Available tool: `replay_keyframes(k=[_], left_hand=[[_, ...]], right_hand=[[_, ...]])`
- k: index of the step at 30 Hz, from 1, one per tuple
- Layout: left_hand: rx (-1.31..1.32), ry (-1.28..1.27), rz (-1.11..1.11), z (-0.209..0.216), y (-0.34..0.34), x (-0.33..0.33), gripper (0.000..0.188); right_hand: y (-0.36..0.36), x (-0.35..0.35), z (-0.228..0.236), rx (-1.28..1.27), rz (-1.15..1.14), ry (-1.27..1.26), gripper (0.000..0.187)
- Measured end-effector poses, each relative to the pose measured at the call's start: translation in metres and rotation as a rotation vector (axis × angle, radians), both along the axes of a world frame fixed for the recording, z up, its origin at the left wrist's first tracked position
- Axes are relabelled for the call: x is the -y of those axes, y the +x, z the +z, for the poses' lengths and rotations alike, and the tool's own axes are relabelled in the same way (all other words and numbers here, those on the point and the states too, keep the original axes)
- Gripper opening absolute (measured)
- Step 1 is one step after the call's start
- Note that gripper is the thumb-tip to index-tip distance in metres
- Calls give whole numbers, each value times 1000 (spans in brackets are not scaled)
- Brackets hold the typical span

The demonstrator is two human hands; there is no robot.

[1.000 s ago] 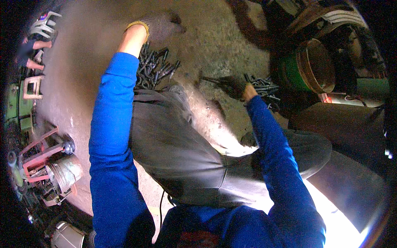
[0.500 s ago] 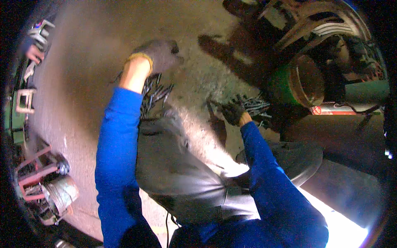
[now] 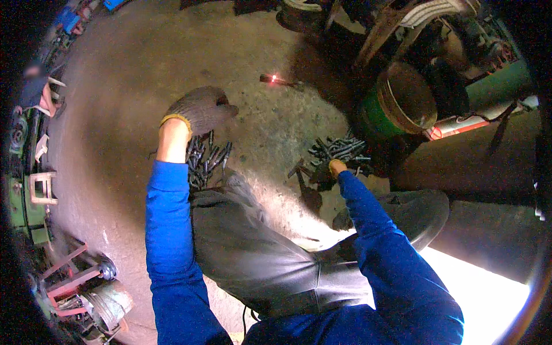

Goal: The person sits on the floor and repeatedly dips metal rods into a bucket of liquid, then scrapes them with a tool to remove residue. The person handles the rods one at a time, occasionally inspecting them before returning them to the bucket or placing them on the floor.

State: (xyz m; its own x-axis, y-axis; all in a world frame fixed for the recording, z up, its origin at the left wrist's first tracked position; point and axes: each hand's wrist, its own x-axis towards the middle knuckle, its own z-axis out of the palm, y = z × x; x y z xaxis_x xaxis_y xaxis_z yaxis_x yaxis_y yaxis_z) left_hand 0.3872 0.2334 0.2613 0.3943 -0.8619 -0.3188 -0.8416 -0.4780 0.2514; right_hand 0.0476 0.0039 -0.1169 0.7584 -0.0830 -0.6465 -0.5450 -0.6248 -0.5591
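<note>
My left hand [image 3: 201, 110], in a grey knit glove with a yellow cuff, is held above the floor beyond a pile of short dark metal rods [image 3: 208, 161]. Its fingers are curled; whatever lies inside them is hidden. My right hand [image 3: 324, 172], in a dark glove, is low in shadow at the near side of a second pile of dark rods [image 3: 342, 148], and its fingers cannot be made out. Just left of it lies a dark hammer-like tool [image 3: 299, 172]. Farther off, a dark piece [image 3: 268, 79] with a bright red glowing spot lies on the floor.
A green drum [image 3: 382, 109] with an open top stands at right, beside a large dark cylinder [image 3: 466, 149]. Stools [image 3: 43, 188] and a red-framed machine [image 3: 66, 276] line the left side. Another person [image 3: 35, 92] sits at far left. My grey-trousered leg [image 3: 247, 230] is between the piles.
The view has shifted. My left hand's blur has gone, and it stays beyond the left pile. My right hand has drawn toward the near side of its pile. The red glow now shows on the floor.
</note>
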Motion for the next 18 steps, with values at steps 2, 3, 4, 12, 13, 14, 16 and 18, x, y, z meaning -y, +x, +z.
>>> replay_keyframes(k=[2, 3, 4, 12, 13, 14, 16, 18], left_hand=[[49, -14, -12, 4, -4, 0, 43], [42, -21, 11, 7, -7, 2, 43], [39, -21, 39, 8, -9, 2, 43], [99, -4, 36, 1, -47, 5, 39], [34, 68, 73, 19, -59, 7, 39], [50, 92, 49, 31, -71, 14, 39], [56, -336, -72, -23, -71, 16, 39], [38, -264, -65, 3, -85, 25, 33]], right_hand=[[-11, -14, -21, -147, 41, -177, 28], [-21, -24, -30, -206, 45, -230, 29], [-25, -35, -40, -249, 58, -255, 29], [2, -78, -72, -176, 87, -220, 29], [21, -66, -70, -128, 73, -254, 30], [35, -50, -67, -70, 43, -287, 30], [72, -3, -56, 95, -85, -377, 30], [140, 12, -30, 275, -198, -412, 30]])
